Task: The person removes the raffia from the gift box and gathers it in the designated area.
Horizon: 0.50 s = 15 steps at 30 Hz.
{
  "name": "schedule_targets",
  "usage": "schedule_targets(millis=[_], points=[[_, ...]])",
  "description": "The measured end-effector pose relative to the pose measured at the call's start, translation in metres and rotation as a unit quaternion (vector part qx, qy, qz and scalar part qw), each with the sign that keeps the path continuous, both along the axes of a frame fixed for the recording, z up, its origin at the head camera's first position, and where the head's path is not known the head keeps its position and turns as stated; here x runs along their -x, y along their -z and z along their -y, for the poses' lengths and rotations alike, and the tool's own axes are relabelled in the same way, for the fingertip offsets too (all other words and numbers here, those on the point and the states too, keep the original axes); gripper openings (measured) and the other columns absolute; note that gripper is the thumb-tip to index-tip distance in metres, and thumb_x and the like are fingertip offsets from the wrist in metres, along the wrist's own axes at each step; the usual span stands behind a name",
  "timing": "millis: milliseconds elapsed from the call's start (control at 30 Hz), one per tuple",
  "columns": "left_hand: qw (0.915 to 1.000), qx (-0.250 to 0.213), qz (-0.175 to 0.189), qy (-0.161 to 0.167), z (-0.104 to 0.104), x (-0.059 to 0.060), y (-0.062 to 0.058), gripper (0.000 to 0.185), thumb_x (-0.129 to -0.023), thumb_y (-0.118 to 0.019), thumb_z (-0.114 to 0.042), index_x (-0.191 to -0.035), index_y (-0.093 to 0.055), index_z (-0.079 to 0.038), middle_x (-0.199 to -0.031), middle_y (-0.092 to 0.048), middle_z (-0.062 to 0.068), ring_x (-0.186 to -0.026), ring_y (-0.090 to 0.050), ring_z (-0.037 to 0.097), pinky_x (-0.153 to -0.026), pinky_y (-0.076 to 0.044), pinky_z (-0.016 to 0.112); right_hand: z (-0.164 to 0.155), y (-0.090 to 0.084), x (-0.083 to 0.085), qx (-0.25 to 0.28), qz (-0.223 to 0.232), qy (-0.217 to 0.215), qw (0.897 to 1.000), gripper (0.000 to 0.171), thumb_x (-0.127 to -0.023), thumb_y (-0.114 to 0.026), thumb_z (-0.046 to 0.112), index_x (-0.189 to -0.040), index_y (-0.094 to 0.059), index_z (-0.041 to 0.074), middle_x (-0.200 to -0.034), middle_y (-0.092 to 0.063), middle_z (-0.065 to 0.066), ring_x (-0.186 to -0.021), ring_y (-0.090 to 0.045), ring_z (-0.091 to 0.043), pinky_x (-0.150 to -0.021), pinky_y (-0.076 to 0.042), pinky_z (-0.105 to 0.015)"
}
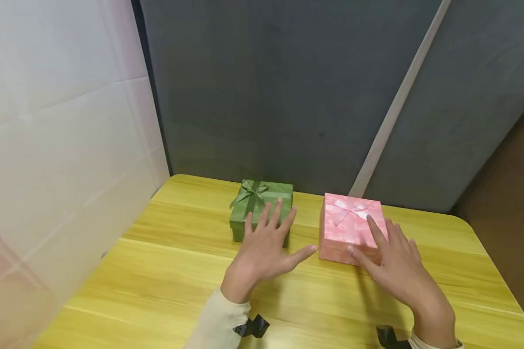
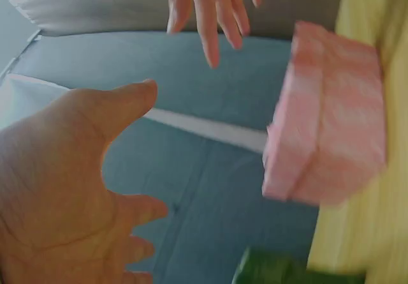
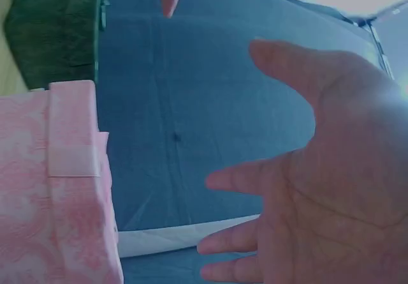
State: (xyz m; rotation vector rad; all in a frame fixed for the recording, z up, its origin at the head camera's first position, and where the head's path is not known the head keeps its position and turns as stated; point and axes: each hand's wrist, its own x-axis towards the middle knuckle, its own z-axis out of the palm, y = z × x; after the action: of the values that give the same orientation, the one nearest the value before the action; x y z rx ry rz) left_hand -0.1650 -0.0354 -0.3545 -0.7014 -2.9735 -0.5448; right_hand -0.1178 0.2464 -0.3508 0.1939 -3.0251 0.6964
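A green gift box (image 1: 262, 206) with a bow stands at the back of the yellow table (image 1: 157, 281). To its right is a pink gift box (image 1: 349, 225) with a pink bow. My left hand (image 1: 266, 245) hovers open with spread fingers just in front of the green box. My right hand (image 1: 390, 257) is open at the pink box's front right corner. In the left wrist view the open palm (image 2: 64, 194) faces the pink box (image 2: 331, 118), apart from it. In the right wrist view the palm (image 3: 319, 182) is also apart from the pink box (image 3: 51, 188). Neither hand holds anything.
A white wall (image 1: 61, 145) runs along the table's left side. Grey panels (image 1: 266, 97) stand close behind the boxes. The table ends with a rounded corner at the right (image 1: 471, 223), with brown floor beyond. Bare tabletop lies in front of the boxes.
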Motion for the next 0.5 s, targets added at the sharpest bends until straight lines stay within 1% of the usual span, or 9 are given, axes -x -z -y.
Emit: schedule_targets(millis=[67, 133, 200, 267, 300, 367, 433, 500], points=[[0.9994, -0.027, -0.006, 0.019, -0.011, 0.004, -0.004, 0.092, -0.096, -0.045, -0.076, -0.167, -0.022, -0.022, -0.173, -0.004, 0.008, -0.159, -0.003, 0.031, -0.122, -0.007, 0.066, -0.002, -0.005, 0.005, 0.015, 0.002, 0.003, 1.000, 0.088, -0.104, -0.048, 0.059, -0.166, -0.015, 0.007, -0.163, -0.006, -0.040, -0.147, -0.008, -0.064, -0.108, -0.010, -0.082], [0.9974, -0.057, -0.014, 0.040, -0.024, 0.008, -0.006, 0.090, -0.097, -0.049, -0.070, -0.166, -0.026, -0.016, -0.173, -0.007, 0.010, -0.159, -0.006, 0.030, -0.125, -0.011, 0.060, -0.005, -0.009, 0.010, 0.041, 0.007, 0.008, 0.999, 0.086, -0.106, -0.044, 0.057, -0.166, -0.012, 0.004, -0.163, -0.006, -0.040, -0.146, -0.009, -0.064, -0.108, -0.013, -0.082], [0.9942, -0.092, -0.011, 0.054, -0.036, 0.013, -0.007, 0.086, -0.100, -0.052, -0.063, -0.164, -0.028, -0.011, -0.172, -0.012, 0.012, -0.158, -0.012, 0.028, -0.125, -0.016, 0.053, -0.007, -0.012, 0.016, 0.070, 0.012, 0.014, 0.997, 0.085, -0.108, -0.041, 0.055, -0.165, -0.009, 0.002, -0.164, -0.006, -0.038, -0.147, -0.011, -0.063, -0.109, -0.016, -0.081], [0.9893, -0.134, -0.002, 0.058, -0.047, 0.020, -0.005, 0.078, -0.104, -0.052, -0.053, -0.162, -0.031, -0.005, -0.170, -0.021, 0.014, -0.157, -0.019, 0.027, -0.125, -0.021, 0.046, -0.008, -0.011, 0.024, 0.095, 0.013, 0.024, 0.995, 0.085, -0.109, -0.039, 0.055, -0.165, -0.007, 0.000, -0.164, -0.009, -0.037, -0.148, -0.012, -0.060, -0.110, -0.018, -0.079], [0.9866, -0.154, 0.005, 0.054, -0.052, 0.024, -0.002, 0.074, -0.106, -0.052, -0.048, -0.160, -0.033, -0.001, -0.168, -0.026, 0.015, -0.156, -0.024, 0.028, -0.124, -0.024, 0.044, -0.008, -0.009, 0.027, 0.108, 0.015, 0.032, 0.993, 0.085, -0.109, -0.039, 0.054, -0.165, -0.006, -0.001, -0.164, -0.010, -0.036, -0.149, -0.013, -0.059, -0.112, -0.018, -0.078], [0.9796, -0.195, 0.024, 0.043, -0.059, 0.032, 0.007, 0.063, -0.109, -0.049, -0.037, -0.157, -0.039, 0.003, -0.162, -0.039, 0.018, -0.151, -0.035, 0.028, -0.122, -0.030, 0.042, -0.008, -0.002, 0.033, 0.130, 0.019, 0.053, 0.990, 0.085, -0.109, -0.040, 0.053, -0.164, -0.007, -0.003, -0.163, -0.016, -0.037, -0.148, -0.019, -0.057, -0.113, -0.021, -0.075], [0.9724, -0.228, 0.047, 0.022, -0.064, 0.039, 0.019, 0.053, -0.110, -0.047, -0.028, -0.152, -0.046, 0.005, -0.153, -0.050, 0.019, -0.144, -0.045, 0.031, -0.119, -0.036, 0.042, -0.007, 0.008, 0.038, 0.148, 0.037, 0.084, 0.985, 0.086, -0.108, -0.041, 0.053, -0.164, -0.007, -0.003, -0.161, -0.022, -0.038, -0.147, -0.025, -0.056, -0.113, -0.026, -0.072], [0.9662, -0.247, 0.072, -0.004, -0.066, 0.045, 0.032, 0.045, -0.110, -0.047, -0.023, -0.144, -0.056, 0.005, -0.142, -0.060, 0.020, -0.134, -0.056, 0.032, -0.112, -0.044, 0.044, -0.008, 0.018, 0.043, 0.165, 0.057, 0.112, 0.978, 0.086, -0.108, -0.042, 0.053, -0.163, -0.008, -0.005, -0.158, -0.027, -0.039, -0.144, -0.031, -0.055, -0.113, -0.031, -0.069]])
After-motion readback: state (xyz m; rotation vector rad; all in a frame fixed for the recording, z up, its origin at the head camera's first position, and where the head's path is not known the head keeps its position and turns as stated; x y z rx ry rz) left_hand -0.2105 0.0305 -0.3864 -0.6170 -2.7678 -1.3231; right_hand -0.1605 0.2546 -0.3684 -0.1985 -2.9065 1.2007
